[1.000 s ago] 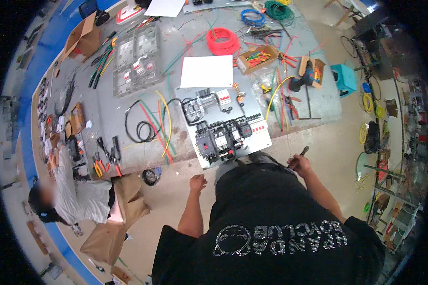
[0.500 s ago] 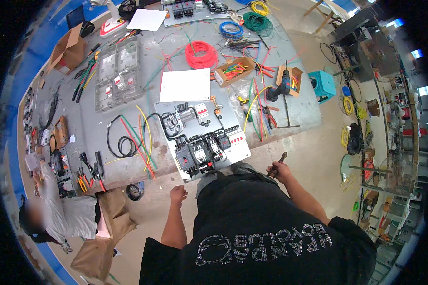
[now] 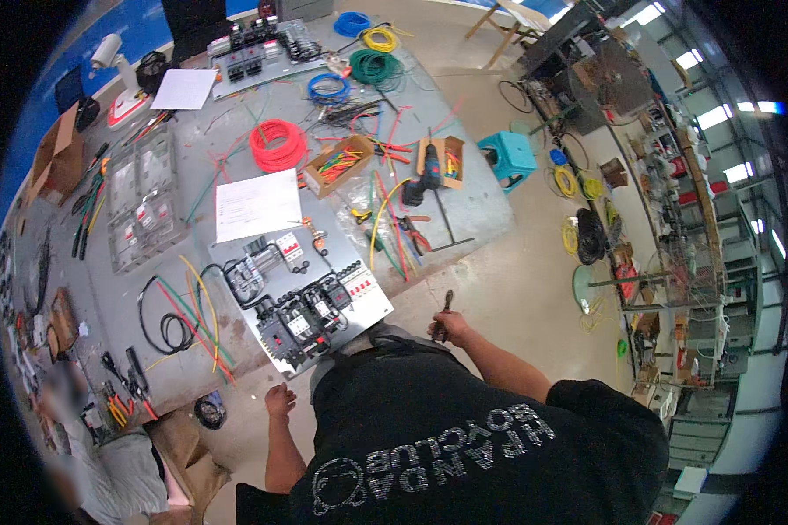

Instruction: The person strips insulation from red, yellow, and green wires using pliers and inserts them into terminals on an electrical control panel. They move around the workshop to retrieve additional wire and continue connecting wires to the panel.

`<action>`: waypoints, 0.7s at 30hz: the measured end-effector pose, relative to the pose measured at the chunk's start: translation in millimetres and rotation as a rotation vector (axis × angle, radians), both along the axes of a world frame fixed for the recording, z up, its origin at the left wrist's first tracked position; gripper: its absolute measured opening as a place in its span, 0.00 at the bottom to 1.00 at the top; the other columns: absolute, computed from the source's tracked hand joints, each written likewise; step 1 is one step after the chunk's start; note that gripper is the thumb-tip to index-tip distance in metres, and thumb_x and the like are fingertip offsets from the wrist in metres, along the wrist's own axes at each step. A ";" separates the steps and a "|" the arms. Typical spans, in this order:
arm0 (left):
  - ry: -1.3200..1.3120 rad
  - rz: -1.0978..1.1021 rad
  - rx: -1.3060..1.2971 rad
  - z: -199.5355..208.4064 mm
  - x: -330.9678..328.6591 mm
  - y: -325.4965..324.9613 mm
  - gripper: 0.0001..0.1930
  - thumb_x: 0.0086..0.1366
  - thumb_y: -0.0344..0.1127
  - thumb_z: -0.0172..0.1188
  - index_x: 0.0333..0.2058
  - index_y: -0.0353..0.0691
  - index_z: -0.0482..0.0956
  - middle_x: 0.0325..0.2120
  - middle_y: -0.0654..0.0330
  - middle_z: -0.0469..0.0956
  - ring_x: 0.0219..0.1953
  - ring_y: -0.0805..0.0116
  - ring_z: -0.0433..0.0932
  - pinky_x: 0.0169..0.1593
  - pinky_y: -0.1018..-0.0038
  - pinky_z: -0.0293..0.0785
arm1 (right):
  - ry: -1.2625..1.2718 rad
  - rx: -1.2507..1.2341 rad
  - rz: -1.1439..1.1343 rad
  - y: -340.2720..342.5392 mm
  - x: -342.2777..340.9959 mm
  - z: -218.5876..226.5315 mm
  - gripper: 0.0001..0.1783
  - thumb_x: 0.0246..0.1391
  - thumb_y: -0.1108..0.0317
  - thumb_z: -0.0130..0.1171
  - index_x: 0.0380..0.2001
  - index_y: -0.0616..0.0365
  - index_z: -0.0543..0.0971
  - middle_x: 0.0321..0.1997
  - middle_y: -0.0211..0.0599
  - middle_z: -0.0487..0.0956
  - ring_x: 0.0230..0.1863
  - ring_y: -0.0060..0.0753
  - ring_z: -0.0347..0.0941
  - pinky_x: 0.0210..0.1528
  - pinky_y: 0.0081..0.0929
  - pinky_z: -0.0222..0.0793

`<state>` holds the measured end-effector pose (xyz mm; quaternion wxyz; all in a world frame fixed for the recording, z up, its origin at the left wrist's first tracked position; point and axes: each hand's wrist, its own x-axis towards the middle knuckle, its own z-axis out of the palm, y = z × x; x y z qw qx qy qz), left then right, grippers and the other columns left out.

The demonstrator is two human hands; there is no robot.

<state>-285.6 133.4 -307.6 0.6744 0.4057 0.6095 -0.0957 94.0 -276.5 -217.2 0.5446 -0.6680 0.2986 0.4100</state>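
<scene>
The left hand (image 3: 279,401) is half open and empty, near the panel (image 3: 369,310); the right hand (image 3: 447,328) is closed around a dark tool (image 3: 448,301).

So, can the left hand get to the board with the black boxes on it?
Probably yes. The left hand hangs close to the near corner of the board, seems to hold nothing, and nothing shows in between.

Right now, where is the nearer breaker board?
In the head view, the nearer breaker board sits left of centre at the near edge of the table, between the white sheet and the person's left hand.
</scene>
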 end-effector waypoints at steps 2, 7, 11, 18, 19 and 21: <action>0.033 -0.014 0.068 -6.2 -1.8 0.8 0.17 0.68 0.45 0.59 0.45 0.37 0.76 0.29 0.56 0.80 0.30 0.64 0.82 0.30 0.66 0.77 | 0.012 -0.032 0.042 12.4 0.5 5.8 0.10 0.61 0.65 0.57 0.40 0.59 0.73 0.32 0.47 0.82 0.31 0.46 0.82 0.32 0.43 0.80; -0.001 -0.007 -0.026 -8.0 -10.1 -2.5 0.14 0.67 0.44 0.61 0.41 0.40 0.76 0.28 0.56 0.80 0.27 0.64 0.82 0.25 0.68 0.75 | 0.012 -0.030 0.061 26.5 -2.3 12.3 0.11 0.61 0.64 0.59 0.37 0.60 0.72 0.27 0.44 0.80 0.27 0.44 0.81 0.29 0.40 0.79; 0.031 -0.041 0.004 9.3 -5.5 -8.0 0.13 0.67 0.43 0.61 0.41 0.38 0.78 0.25 0.59 0.80 0.23 0.67 0.81 0.23 0.71 0.74 | -0.045 -0.015 0.097 27.1 -5.3 6.9 0.14 0.59 0.62 0.62 0.36 0.59 0.71 0.23 0.41 0.78 0.24 0.42 0.80 0.25 0.38 0.78; 0.073 -0.076 -0.013 22.3 -4.6 -17.4 0.15 0.66 0.43 0.61 0.42 0.36 0.78 0.26 0.58 0.80 0.24 0.67 0.81 0.23 0.72 0.74 | -0.033 -0.061 0.097 22.0 4.0 6.2 0.13 0.58 0.62 0.63 0.35 0.57 0.71 0.22 0.40 0.77 0.24 0.43 0.80 0.24 0.36 0.76; 0.066 -0.070 -0.001 24.3 -3.3 -18.0 0.16 0.66 0.43 0.61 0.43 0.36 0.77 0.26 0.58 0.80 0.25 0.66 0.81 0.24 0.72 0.75 | -0.041 -0.079 0.090 22.3 5.2 6.6 0.13 0.58 0.62 0.63 0.35 0.57 0.71 0.23 0.40 0.77 0.24 0.42 0.80 0.23 0.36 0.75; 0.037 -0.064 0.000 25.7 2.7 -18.1 0.16 0.66 0.43 0.61 0.44 0.36 0.76 0.27 0.58 0.80 0.25 0.66 0.82 0.24 0.73 0.75 | -0.032 -0.090 0.105 19.4 11.2 4.7 0.13 0.58 0.62 0.63 0.35 0.58 0.72 0.23 0.40 0.77 0.24 0.42 0.80 0.23 0.37 0.76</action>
